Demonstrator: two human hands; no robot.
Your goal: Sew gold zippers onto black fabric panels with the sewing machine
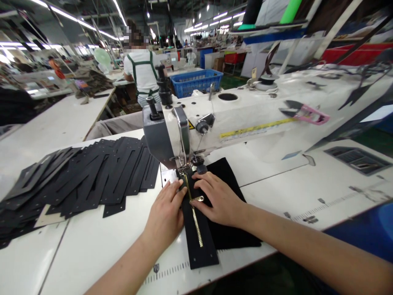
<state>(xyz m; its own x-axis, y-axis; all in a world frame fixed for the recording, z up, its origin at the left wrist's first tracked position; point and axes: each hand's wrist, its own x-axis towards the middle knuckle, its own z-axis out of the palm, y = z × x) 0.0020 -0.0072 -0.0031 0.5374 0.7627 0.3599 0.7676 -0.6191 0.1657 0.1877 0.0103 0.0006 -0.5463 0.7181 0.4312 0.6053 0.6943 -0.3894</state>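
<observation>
A narrow black strip (pixel 206 250) with a gold-toothed zipper (pixel 197 229) down its middle lies under the sewing machine's presser foot (pixel 185 168). The gold zipper pull (pixel 199 198) sticks out to the right. My left hand (pixel 166 209) rests on the strip's left edge, its fingertips close to the foot. On the other side, my right hand (pixel 217 198) lies with fingers spread, the index fingertip near the foot and the thumb at the zipper pull. Beneath my right hand is a larger black fabric piece (pixel 235 233). My palms hide parts of both pieces.
Black slotted panels (pixel 119 168) are heaped at left on the white table. The white machine arm (pixel 260 110) spans the right, with pink-handled snips (pixel 310 113) on it. Behind stand a blue basket (pixel 196 80) and a person in a white shirt (pixel 143 69).
</observation>
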